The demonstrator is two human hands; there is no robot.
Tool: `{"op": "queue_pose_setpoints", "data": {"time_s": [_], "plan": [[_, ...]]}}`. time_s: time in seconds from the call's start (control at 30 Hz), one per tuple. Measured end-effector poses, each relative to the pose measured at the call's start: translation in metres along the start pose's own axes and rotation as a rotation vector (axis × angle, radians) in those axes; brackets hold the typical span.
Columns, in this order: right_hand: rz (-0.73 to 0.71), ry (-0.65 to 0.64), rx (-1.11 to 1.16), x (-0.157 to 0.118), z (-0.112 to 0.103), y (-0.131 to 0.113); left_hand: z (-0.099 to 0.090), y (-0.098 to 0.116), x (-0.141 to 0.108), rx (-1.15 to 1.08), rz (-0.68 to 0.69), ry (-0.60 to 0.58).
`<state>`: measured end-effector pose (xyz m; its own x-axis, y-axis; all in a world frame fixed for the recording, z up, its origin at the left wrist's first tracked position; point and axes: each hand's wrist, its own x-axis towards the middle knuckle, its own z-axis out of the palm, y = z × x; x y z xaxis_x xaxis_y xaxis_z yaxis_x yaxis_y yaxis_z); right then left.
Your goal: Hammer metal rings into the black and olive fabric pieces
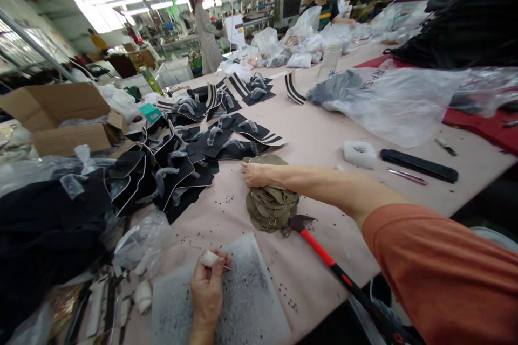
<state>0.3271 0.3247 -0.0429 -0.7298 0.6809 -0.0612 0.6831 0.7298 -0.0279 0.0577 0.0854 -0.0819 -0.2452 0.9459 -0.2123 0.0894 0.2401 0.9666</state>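
My left hand (207, 288) is closed around a small white-wrapped tool (209, 259) with a thin metal tip. It is above a pale board (254, 291) strewn with black specks. Across the table, my right hand (257, 174) lies over a stack of olive fabric pieces (269, 207) with small metal rings. Its fingers are bent at the stack's far left edge and seem to grip a piece there; the fingertips are partly hidden. Close to the stack is the head of a claw hammer (318, 245) with a red and black handle.
Black panels with white edging (194, 145) are heaped at the left, by an open cardboard box (68, 113). A plastic bag (396, 97), white block (359, 154), dark strip (421, 165) and pink tweezers (407, 176) lie at the right. Two people stand beyond the table.
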Motion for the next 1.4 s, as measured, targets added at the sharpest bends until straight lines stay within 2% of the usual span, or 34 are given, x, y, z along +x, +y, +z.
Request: {"op": "queue_pose_setpoints", "data": {"time_s": [0.07, 0.13, 0.17, 0.2, 0.27, 0.3, 0.37, 0.47, 0.57, 0.67, 0.83, 0.9, 0.97, 1.07, 1.13, 1.2, 1.27, 1.33, 1.4], "plan": [[-0.078, -0.048, -0.038, -0.009, -0.01, -0.007, 0.001, 0.001, 0.0, -0.012, -0.003, -0.002], [-0.055, 0.025, -0.073, -0.027, -0.025, -0.014, 0.001, 0.001, 0.001, -0.01, 0.002, 0.002], [0.029, 0.099, -0.078, -0.04, -0.032, -0.019, 0.001, 0.001, 0.001, -0.006, 0.009, 0.004], [0.171, 0.181, -0.065, -0.056, -0.038, -0.027, 0.001, 0.001, 0.002, -0.002, 0.016, 0.002], [0.572, 0.296, 0.028, -0.095, -0.04, -0.049, 0.001, 0.0, 0.003, 0.003, 0.029, -0.005], [0.773, 0.305, 0.096, -0.117, -0.035, -0.065, 0.001, -0.001, 0.004, 0.008, 0.035, -0.013], [0.989, 0.227, 0.213, -0.163, -0.016, -0.101, 0.0, -0.002, 0.005, 0.022, 0.048, -0.026], [1.064, 0.035, 0.301, -0.219, 0.027, -0.159, -0.001, -0.005, 0.008, 0.046, 0.073, -0.037], [1.045, -0.011, 0.259, -0.248, 0.061, -0.194, -0.002, -0.006, 0.011, 0.078, 0.088, -0.042], [1.076, 0.011, 0.178, -0.266, 0.073, -0.19, -0.002, -0.005, 0.014, 0.112, 0.101, -0.042], [1.318, 0.019, 0.123, -0.298, 0.067, -0.144, -0.001, 0.002, 0.011, 0.142, 0.097, -0.04], [1.354, 0.074, 0.082, -0.295, 0.061, -0.127, 0.0, 0.004, 0.009, 0.11, 0.1, -0.042], [1.307, 0.19, 0.057, -0.273, 0.052, -0.116, 0.002, 0.005, 0.007, 0.08, 0.105, -0.033], [1.165, 0.363, 0.169, -0.21, 0.031, -0.111, 0.004, 0.006, 0.005, 0.051, 0.097, -0.018], [1.11, 0.416, 0.269, -0.157, 0.013, -0.11, 0.005, 0.006, 0.004, 0.043, 0.091, -0.018], [1.11, 0.406, 0.302, -0.107, -0.002, -0.106, 0.005, 0.006, 0.003, 0.038, 0.081, -0.02], [1.113, 0.321, 0.324, -0.068, -0.011, -0.099, 0.004, 0.006, 0.003, 0.031, 0.07, -0.021], [1.117, 0.203, 0.339, -0.045, -0.01, -0.093, 0.004, 0.006, 0.002, 0.036, 0.071, -0.01], [1.104, 0.146, 0.318, -0.037, -0.002, -0.091, 0.005, 0.008, 0.0, 0.052, 0.081, 0.006]]}}
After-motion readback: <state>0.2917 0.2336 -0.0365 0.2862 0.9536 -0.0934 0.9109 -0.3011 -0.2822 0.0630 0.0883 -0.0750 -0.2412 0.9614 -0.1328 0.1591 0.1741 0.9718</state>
